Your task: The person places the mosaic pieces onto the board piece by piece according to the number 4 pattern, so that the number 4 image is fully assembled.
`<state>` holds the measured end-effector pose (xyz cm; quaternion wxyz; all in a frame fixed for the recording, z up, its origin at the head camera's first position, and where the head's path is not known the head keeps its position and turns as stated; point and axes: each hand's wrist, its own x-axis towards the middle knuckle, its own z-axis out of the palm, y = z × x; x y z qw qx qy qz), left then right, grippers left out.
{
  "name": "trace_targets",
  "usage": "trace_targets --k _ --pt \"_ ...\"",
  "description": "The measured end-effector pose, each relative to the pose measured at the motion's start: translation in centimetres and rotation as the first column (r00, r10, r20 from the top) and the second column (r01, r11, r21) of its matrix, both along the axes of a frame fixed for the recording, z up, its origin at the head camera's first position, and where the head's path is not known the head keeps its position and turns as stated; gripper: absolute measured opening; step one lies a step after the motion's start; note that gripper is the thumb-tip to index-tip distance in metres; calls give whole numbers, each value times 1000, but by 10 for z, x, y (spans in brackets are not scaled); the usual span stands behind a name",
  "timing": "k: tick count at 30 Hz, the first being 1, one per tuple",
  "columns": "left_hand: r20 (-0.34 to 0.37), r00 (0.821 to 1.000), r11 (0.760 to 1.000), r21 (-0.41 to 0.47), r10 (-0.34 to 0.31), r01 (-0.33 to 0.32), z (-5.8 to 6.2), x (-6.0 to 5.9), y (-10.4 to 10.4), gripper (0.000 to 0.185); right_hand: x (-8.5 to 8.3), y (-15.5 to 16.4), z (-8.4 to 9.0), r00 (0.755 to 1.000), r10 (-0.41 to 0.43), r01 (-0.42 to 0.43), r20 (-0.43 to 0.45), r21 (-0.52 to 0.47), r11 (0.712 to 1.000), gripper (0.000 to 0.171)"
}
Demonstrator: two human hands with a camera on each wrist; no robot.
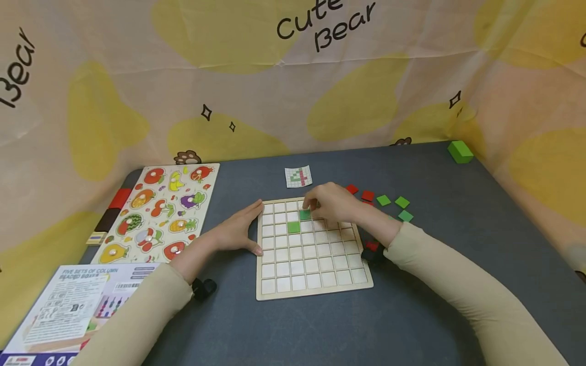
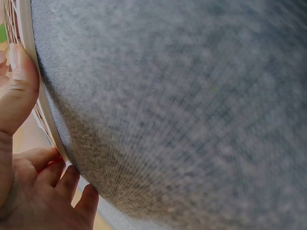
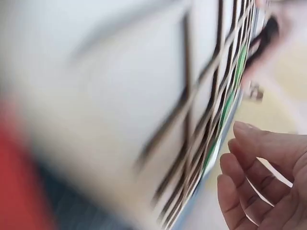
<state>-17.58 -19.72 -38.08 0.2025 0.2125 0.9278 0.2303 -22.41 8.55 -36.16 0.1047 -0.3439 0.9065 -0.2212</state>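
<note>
A wooden grid board (image 1: 310, 252) with white squares lies on the dark table. Two green square tiles, one lower left (image 1: 293, 227) and one upper right (image 1: 305, 214), sit diagonally in its upper cells. My left hand (image 1: 235, 230) touches the board's left edge, thumb lower down and fingers by the top corner. Over the upper part of the board is my right hand (image 1: 335, 204), fingers bent downward beside the upper green tile. In the right wrist view its thumb and fingertips come close together, with no tile visible between them; green strips (image 3: 225, 109) show on the board.
Loose green tiles (image 1: 402, 202) and red tiles (image 1: 368, 195) lie right of the board, some hidden by the right arm. A small pattern card (image 1: 298, 177) is behind it. Leftward are a fruit puzzle board (image 1: 159, 209) and a printed box (image 1: 68, 305); a green block (image 1: 460, 152) stands far right.
</note>
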Motion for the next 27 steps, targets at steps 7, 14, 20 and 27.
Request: trace_targets --k 7,14,20,27 --pt "0 1000 1000 -6 4 -4 1 1 -2 117 -29 70 3 994 -108 108 15 -15 994 22" --pt "3 1000 1000 -11 5 -5 0 1 -1 117 -55 135 2 955 -246 239 165 59 969 32" --pt "-1 1000 1000 1 7 -7 0 1 0 117 -58 162 -1 920 -193 185 341 56 981 45" --pt "1 1000 1000 6 9 -9 0 1 -1 117 -51 171 -9 937 -123 116 326 39 992 37"
